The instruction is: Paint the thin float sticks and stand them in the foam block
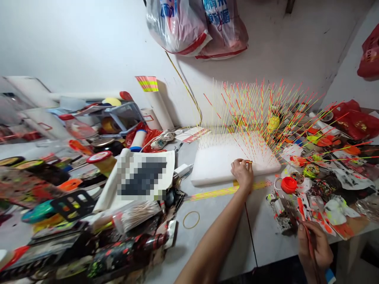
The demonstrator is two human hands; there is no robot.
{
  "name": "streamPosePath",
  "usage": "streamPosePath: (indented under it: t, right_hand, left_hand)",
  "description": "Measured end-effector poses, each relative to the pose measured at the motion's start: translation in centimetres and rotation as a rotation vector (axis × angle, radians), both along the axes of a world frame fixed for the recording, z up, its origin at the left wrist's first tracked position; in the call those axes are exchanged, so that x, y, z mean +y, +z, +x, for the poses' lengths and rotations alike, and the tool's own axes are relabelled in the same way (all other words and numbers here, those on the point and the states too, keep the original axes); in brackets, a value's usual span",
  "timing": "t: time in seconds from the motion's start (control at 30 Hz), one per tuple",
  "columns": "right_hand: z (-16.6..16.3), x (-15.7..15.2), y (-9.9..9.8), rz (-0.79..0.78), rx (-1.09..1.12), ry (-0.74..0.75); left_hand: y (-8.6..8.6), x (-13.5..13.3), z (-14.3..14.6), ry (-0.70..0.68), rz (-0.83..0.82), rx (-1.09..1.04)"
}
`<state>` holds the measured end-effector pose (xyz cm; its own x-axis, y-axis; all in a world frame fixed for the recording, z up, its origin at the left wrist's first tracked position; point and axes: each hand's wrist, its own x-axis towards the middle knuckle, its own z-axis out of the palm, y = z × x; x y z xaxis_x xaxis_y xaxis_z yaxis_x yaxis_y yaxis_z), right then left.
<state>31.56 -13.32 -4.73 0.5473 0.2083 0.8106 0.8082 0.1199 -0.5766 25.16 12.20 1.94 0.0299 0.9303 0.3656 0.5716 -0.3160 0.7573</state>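
A white foam block (pixel 213 159) lies on the table, with many thin red and yellow sticks (pixel 262 110) standing in it and fanning out to the right. At its front edge my left hand (pixel 242 173) is closed in a pinch on a thin stick, whose orange-yellow end shows at the fingertips. Just below that hand lies a flat row of yellow sticks (pixel 217 192). My right hand (pixel 315 240), lower right, grips a slender reddish-handled paintbrush (pixel 310 242), its tip pointing toward a paint-smeared piece and an open red paint pot (pixel 289 184).
Paint-stained pots, lids and scraps (pixel 325 173) crowd the right side. Jars (pixel 102 161), bottles and tools fill the left, blurred in part. Cotton swabs (pixel 140 215) and a rubber band (pixel 191 219) lie nearer. Plastic bags (pixel 177 27) hang on the wall.
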Motion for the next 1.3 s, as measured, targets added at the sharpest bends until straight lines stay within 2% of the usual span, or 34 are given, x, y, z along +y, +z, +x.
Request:
streamPosePath:
  t: [0.47,0.6,0.7,0.8,0.93,1.0,1.1,1.3]
  right_hand:
    - [0.0,0.2,0.5,-0.052,0.007,-0.026]
    - [0.1,0.3,0.5,-0.066,0.038,-0.056]
    - [0.2,0.3,0.5,-0.083,0.075,-0.056]
    - [0.3,0.3,0.5,-0.068,0.075,-0.058]
    - [0.3,0.3,0.3,-0.068,0.078,-0.041]
    - [0.3,0.2,0.3,-0.064,0.086,-0.033]
    - [0.3,0.2,0.3,-0.059,0.108,-0.030]
    - [0.3,0.2,0.3,-0.047,0.107,-0.031]
  left_hand:
    - [0.3,0.0,0.8,0.029,-0.075,0.140]
    - [1.0,-0.3,0.7,0.010,-0.091,0.147]
    - [2.0,-0.4,-1.5,-0.010,-0.080,0.152]
    - [2.6,0.1,-6.3,0.046,-0.060,0.176]
    - [1.9,1.5,-13.3,0.239,-0.123,0.289]
    - [1.3,2.0,-15.3,0.262,-0.182,0.329]
    - [0.6,2.0,-16.1,0.197,-0.207,0.345]
    - [0.4,0.3,-14.4,0.094,-0.129,0.391]
